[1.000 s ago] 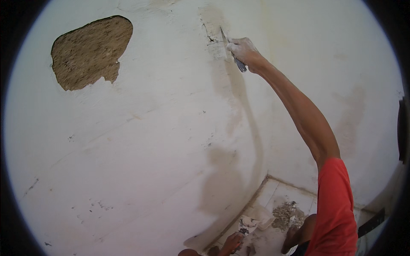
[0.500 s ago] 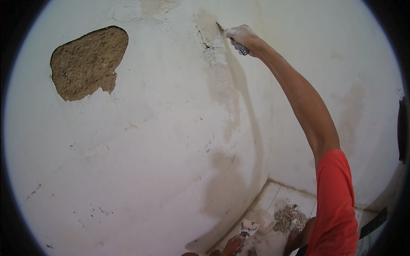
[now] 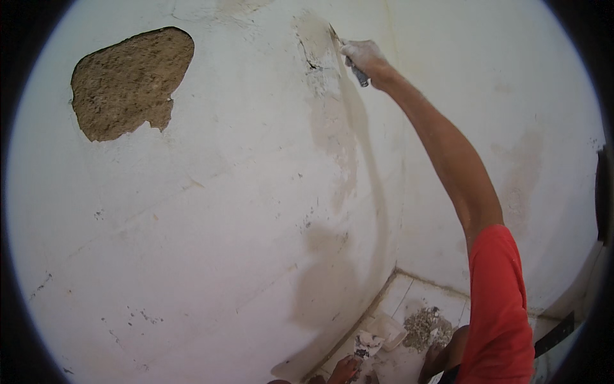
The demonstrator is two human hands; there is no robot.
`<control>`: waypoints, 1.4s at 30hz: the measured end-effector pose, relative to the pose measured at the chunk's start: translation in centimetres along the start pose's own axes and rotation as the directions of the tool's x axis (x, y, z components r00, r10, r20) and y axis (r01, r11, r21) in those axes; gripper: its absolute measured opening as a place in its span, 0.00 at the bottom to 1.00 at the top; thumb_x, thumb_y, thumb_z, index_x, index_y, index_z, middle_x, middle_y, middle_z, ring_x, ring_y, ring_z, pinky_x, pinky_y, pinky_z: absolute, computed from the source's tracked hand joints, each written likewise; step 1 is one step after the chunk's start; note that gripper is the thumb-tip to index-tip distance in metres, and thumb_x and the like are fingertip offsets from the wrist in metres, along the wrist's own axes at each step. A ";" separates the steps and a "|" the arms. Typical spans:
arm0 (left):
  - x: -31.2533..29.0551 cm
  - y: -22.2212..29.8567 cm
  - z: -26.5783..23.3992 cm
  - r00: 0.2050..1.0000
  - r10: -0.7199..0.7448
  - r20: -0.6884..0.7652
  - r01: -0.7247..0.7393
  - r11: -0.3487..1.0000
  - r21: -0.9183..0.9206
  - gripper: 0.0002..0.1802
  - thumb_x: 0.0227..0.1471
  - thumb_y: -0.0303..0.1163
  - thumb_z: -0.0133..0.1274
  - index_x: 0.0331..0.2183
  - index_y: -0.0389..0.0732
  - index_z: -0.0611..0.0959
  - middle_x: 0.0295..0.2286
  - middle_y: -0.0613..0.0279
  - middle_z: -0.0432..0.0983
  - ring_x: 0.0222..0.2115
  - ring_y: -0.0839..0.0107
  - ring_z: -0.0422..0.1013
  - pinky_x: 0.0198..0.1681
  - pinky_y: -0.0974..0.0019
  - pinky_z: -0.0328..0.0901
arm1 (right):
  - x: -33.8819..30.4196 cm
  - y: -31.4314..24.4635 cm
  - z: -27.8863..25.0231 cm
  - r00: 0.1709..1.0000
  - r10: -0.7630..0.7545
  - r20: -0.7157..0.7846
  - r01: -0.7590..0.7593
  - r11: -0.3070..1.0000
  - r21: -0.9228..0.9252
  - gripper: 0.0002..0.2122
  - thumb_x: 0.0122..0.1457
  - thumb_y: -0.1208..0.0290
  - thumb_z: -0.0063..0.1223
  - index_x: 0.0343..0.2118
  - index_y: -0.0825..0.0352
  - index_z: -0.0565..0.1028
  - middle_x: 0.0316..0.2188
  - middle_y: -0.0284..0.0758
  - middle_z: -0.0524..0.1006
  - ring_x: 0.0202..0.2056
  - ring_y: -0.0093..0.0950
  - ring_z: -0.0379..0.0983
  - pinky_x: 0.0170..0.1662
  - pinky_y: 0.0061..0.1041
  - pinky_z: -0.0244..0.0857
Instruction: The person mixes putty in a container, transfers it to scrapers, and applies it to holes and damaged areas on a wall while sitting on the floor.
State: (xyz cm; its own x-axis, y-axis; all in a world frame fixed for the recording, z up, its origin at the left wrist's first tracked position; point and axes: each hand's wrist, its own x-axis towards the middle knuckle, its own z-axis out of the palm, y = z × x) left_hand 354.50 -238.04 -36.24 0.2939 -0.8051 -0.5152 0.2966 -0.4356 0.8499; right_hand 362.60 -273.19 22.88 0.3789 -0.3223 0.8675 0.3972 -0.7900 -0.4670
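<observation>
The step in hand looks to be working the surface of the wall (image 3: 211, 243) with a hand tool, high up beside a crack (image 3: 311, 64). The right hand (image 3: 364, 56), whitened with dust or paste, has its fingers closed around the dark handle of a narrow-bladed knife (image 3: 357, 73). The blade points up and to the left, with its tip at or very near the edge of a greyish-beige patch (image 3: 313, 29); whether it actually touches is too fine to tell. The arm in the red sleeve (image 3: 499, 301) reaches far up. Low at the lower edge, the left hand (image 3: 345, 368) appears to hold a broad flat blade (image 3: 368, 344) bearing pale and dark material, though the grip is partly cut off. Just beyond it, a pale tub (image 3: 388, 331) sits on the tiled floor (image 3: 403, 294) near a heap of rubble (image 3: 427, 326). A large hole (image 3: 131, 86) showing rough brown material lies well apart from the knife, to its left. The next move seems to call for a shallow blade angle and even pressure, with care where the crack's edges look loose.
</observation>
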 end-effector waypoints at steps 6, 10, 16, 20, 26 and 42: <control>11.9 -12.0 -5.5 0.965 0.170 0.200 -0.192 0.976 0.099 0.24 0.64 0.42 0.42 0.59 0.46 0.68 0.50 0.66 0.69 0.43 0.70 0.68 0.53 0.60 0.62 | -2.6 -1.8 5.4 0.996 -0.083 0.015 0.084 0.996 -0.023 0.11 0.61 0.66 0.49 0.29 0.69 0.77 0.15 0.29 0.68 0.15 0.18 0.63 0.18 0.22 0.58; 8.0 -7.6 -2.7 0.999 0.002 0.050 -0.005 0.998 0.056 0.22 0.64 0.42 0.42 0.56 0.45 0.71 0.45 0.66 0.72 0.40 0.69 0.68 0.53 0.59 0.61 | -5.9 -2.6 4.8 0.987 -0.053 0.153 0.071 0.990 -0.119 0.12 0.61 0.65 0.50 0.26 0.69 0.76 0.15 0.29 0.68 0.15 0.17 0.61 0.18 0.21 0.57; 6.8 -7.2 -2.0 0.979 0.205 -0.008 -0.198 0.953 0.231 0.21 0.62 0.38 0.46 0.55 0.43 0.72 0.45 0.61 0.73 0.40 0.70 0.68 0.46 0.61 0.67 | -6.8 -3.6 0.9 0.995 -0.028 0.100 0.021 0.998 0.065 0.12 0.60 0.65 0.51 0.27 0.70 0.77 0.15 0.27 0.67 0.14 0.16 0.60 0.17 0.20 0.54; 8.9 -9.1 -2.6 0.963 0.269 0.036 -0.268 0.920 0.286 0.22 0.61 0.41 0.48 0.53 0.42 0.74 0.40 0.61 0.75 0.34 0.71 0.69 0.40 0.63 0.68 | -0.7 -2.1 -1.0 0.996 -0.070 0.048 0.069 0.998 0.011 0.13 0.58 0.65 0.53 0.24 0.70 0.77 0.14 0.27 0.67 0.14 0.18 0.61 0.17 0.22 0.54; 8.6 -9.1 -2.8 0.958 0.281 -0.053 -0.264 0.940 0.215 0.19 0.60 0.41 0.49 0.50 0.44 0.76 0.30 0.64 0.75 0.25 0.73 0.67 0.29 0.64 0.66 | -2.2 -2.8 1.2 0.989 -0.073 0.128 0.075 0.997 -0.009 0.13 0.57 0.64 0.52 0.24 0.70 0.77 0.14 0.27 0.65 0.15 0.18 0.58 0.18 0.23 0.53; 6.4 -6.8 -3.4 0.951 0.284 0.122 -0.305 0.926 0.223 0.34 0.57 0.49 0.54 0.58 0.41 0.69 0.37 0.65 0.75 0.32 0.72 0.68 0.42 0.62 0.66 | -1.6 -1.9 -0.9 0.998 0.036 0.053 -0.040 0.997 0.067 0.11 0.55 0.65 0.56 0.20 0.64 0.74 0.15 0.24 0.64 0.16 0.15 0.58 0.20 0.21 0.51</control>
State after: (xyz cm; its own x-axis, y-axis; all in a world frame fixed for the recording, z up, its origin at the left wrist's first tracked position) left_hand 357.48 -238.90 -45.72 0.2532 -0.9385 -0.2347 -0.0175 -0.2470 0.9689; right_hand 360.48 -271.62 22.48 0.4367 -0.3224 0.8398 0.4368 -0.7401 -0.5113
